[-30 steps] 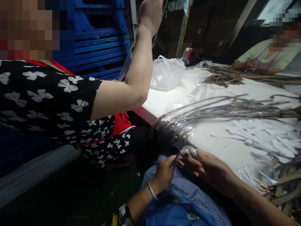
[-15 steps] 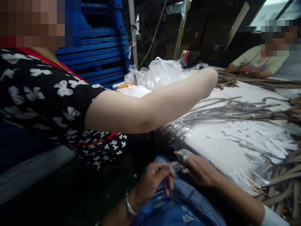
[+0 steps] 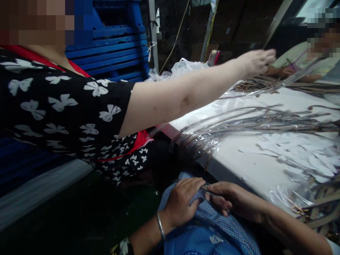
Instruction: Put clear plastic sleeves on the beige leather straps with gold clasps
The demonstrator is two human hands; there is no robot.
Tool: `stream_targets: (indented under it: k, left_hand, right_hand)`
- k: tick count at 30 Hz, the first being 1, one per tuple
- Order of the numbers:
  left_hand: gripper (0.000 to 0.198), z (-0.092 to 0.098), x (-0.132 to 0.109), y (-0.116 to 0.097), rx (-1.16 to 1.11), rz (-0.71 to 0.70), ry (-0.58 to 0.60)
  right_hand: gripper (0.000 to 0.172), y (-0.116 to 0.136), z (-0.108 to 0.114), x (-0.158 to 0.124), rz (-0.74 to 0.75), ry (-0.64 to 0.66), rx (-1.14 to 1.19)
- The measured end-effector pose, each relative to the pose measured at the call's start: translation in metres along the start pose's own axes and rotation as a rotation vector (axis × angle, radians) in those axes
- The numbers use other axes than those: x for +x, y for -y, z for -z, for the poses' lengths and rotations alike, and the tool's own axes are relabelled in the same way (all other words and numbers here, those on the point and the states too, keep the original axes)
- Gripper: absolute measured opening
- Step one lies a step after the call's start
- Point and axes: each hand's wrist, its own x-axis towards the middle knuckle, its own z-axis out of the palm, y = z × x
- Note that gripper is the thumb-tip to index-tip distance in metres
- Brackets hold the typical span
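Observation:
Over my lap, my left hand (image 3: 186, 198), with a metal bracelet at the wrist, meets my right hand (image 3: 224, 196). Its fingers are bent together, and their tips touch a thin dark strip with a clear plastic sheen (image 3: 206, 187). From the other side, my right thumb and index finger pinch this strip; the remaining fingers curl below. What exactly it is, I cannot make out. Beyond my hands, brown cords in clear plastic sleeves (image 3: 202, 141) hang over the corner of the white table (image 3: 231, 159).
On my left, a co-worker's arm (image 3: 186, 92) reaches across the table, beside a long clear sleeve (image 3: 289, 79). White strips (image 3: 297, 152) and brown cords (image 3: 324, 212) lie at right. Blue pallets (image 3: 111, 53) are stacked behind. Another person (image 3: 292, 63) sits at the far side.
My left hand has turned palm down, its fingers now over the strip. My right hand has drawn in closer and lower. The co-worker's arm has stretched further right, showing the hand.

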Motion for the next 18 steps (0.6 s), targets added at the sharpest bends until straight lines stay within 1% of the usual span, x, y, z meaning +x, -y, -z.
stream_targets:
  k: [1, 3, 5, 6, 8, 10, 11, 13, 14, 15, 16, 17, 18]
  left_hand:
    - [0.048, -0.007, -0.001, 0.001, -0.014, -0.011, -0.012]
    - [0.039, -0.017, 0.002, 0.008, -0.068, 0.048, -0.071]
    - [0.031, -0.023, 0.007, 0.016, -0.147, 0.131, -0.118]
    - [0.029, -0.024, 0.01, 0.019, -0.193, 0.163, -0.123]
    - [0.03, -0.024, 0.015, 0.022, -0.301, 0.209, -0.086]
    - [0.034, -0.023, 0.017, 0.017, -0.45, 0.243, -0.01]
    - [0.036, -0.022, 0.016, 0.013, -0.539, 0.262, 0.036]
    - [0.038, -0.021, 0.014, 0.001, -0.713, 0.308, 0.113]
    - [0.04, -0.019, 0.012, -0.005, -0.79, 0.339, 0.146]
    - [0.041, -0.016, 0.009, -0.011, -0.857, 0.372, 0.174]
    - [0.042, -0.013, 0.006, -0.017, -0.912, 0.405, 0.194]
    - [0.042, -0.009, 0.004, -0.022, -0.962, 0.436, 0.204]
    - [0.042, -0.003, 0.002, -0.027, -1.009, 0.466, 0.206]
  right_hand:
    - [0.031, 0.001, -0.004, -0.002, 0.007, 0.022, 0.04]
    - [0.03, 0.004, -0.012, -0.005, 0.048, 0.068, 0.093]
    - [0.033, 0.007, -0.019, -0.01, 0.134, 0.097, 0.136]
    - [0.035, 0.01, -0.022, -0.013, 0.197, 0.096, 0.151]
    - [0.038, 0.017, -0.027, -0.018, 0.343, 0.054, 0.149]
    - [0.04, 0.026, -0.028, -0.022, 0.534, -0.069, 0.074]
    - [0.04, 0.03, -0.027, -0.022, 0.653, -0.161, 0.001]
    - [0.042, 0.036, -0.018, -0.018, 0.892, -0.375, -0.235]
    - [0.042, 0.037, -0.01, -0.013, 1.008, -0.478, -0.399]
    - [0.043, 0.037, 0.0, -0.008, 1.1, -0.554, -0.603]
    - [0.043, 0.035, 0.01, -0.001, 1.164, -0.59, -0.822]
    - [0.041, 0.031, 0.019, 0.005, 1.196, -0.581, -1.034]
    - [0.04, 0.027, 0.027, 0.01, 1.197, -0.548, -1.19]
